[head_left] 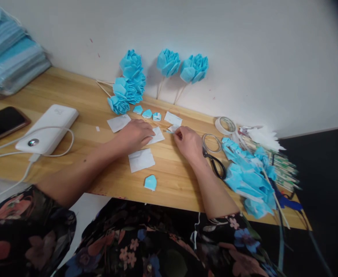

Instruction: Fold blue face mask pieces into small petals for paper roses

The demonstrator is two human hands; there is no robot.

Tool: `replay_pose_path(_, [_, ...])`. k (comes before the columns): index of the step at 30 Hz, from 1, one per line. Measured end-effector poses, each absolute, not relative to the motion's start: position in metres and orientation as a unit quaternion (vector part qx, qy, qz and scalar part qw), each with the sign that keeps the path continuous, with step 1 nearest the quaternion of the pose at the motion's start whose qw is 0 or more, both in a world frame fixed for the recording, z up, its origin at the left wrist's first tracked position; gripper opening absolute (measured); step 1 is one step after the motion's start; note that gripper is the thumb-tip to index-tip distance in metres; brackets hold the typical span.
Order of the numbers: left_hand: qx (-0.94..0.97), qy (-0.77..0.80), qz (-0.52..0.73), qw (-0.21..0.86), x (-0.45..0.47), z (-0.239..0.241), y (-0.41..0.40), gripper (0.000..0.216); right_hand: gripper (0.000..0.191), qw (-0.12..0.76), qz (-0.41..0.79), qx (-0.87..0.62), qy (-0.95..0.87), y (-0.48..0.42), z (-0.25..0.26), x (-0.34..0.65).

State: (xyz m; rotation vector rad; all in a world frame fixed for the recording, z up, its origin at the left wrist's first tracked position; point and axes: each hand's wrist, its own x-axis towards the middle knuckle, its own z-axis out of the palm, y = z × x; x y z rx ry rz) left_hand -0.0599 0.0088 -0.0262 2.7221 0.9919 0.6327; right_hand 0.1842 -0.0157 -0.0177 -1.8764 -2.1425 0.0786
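Observation:
My left hand (pixel 136 134) lies palm down on a white paper piece (pixel 158 135) on the wooden table (pixel 79 96), fingers together and slightly curled. My right hand (pixel 188 141) is closed in a pinch on a small white piece (pixel 173 129) just right of it. More white squares (pixel 141 159) (pixel 118 122) (pixel 173 117) lie around the hands. Small folded blue petals (pixel 151 182) (pixel 147 113) sit near the front edge and behind the hands. Finished blue paper flowers (pixel 128 86) (pixel 168 62) (pixel 194 68) on sticks lean at the wall.
Scissors (pixel 215 159) and tape rolls (pixel 226 125) lie right of my right hand, beside a heap of blue folded pieces (pixel 248 177) and sticks. A white power bank (pixel 49 129) with cable, a phone (pixel 1 123) and a stack of blue masks (pixel 10 54) are at the left.

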Motion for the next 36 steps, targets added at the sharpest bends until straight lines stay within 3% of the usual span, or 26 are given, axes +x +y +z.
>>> replay_pose_path(4, [0.903,0.328,0.265,0.087,-0.06,-0.026,0.01,0.024,0.004,0.22,0.112,-0.653,-0.716,-0.017,-0.011,0.186])
replay_pose_path(7, [0.866,0.338,0.349,0.12,-0.059,-0.021,0.007,0.026,0.014,0.336,0.288,-0.607,-0.66,-0.019,-0.004,0.186])
replay_pose_path(10, [0.805,0.367,0.414,0.213,-0.058,-0.011,0.001,0.039,0.029,0.405,0.465,-0.515,-0.596,-0.022,0.004,0.183])
replay_pose_path(12, [0.763,0.382,0.411,0.321,-0.056,-0.003,-0.004,0.048,0.036,0.407,0.517,-0.483,-0.577,-0.025,0.007,0.179])
replay_pose_path(15, [0.706,0.38,0.358,0.479,-0.052,0.003,-0.01,0.047,0.039,0.399,0.536,-0.469,-0.577,-0.029,0.009,0.173])
replay_pose_path(18, [0.66,0.387,0.348,0.543,-0.048,0.002,-0.011,0.037,0.037,0.395,0.539,-0.466,-0.58,-0.03,0.006,0.17])
replay_pose_path(24, [0.605,0.42,0.331,0.589,-0.047,0.005,-0.01,0.023,0.031,0.389,0.53,-0.462,-0.595,-0.029,0.001,0.171])
replay_pose_path(36, [0.583,0.436,0.323,0.605,-0.046,0.008,-0.011,0.022,0.021,0.392,0.508,-0.449,-0.622,-0.033,0.006,0.17])
